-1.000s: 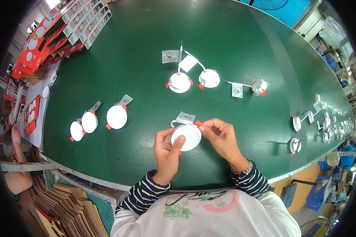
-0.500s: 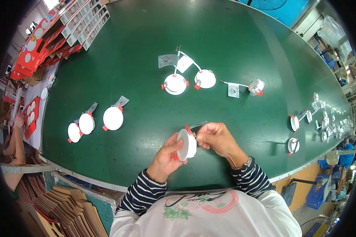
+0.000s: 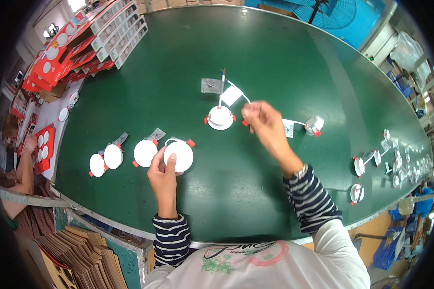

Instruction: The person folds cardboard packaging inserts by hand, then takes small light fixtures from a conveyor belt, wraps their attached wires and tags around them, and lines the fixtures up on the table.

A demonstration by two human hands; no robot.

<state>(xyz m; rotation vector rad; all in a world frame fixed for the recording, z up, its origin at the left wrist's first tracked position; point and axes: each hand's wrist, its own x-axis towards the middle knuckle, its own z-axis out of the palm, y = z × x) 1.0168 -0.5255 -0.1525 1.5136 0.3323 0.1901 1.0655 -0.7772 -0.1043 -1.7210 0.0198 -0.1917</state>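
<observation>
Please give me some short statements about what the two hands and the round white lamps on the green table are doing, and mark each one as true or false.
1. The left hand rests on a round white lamp lying on the green table. True.
2. The right hand is holding that same lamp. False: it is further out on the table, close by another white lamp.
3. Three more white lamps lie in a row to the left of the lamp under the left hand. True.
4. The table surface is red. False: it is green; the red boxes are stacked at its far left corner.
5. Both sleeves are striped. True.
</observation>
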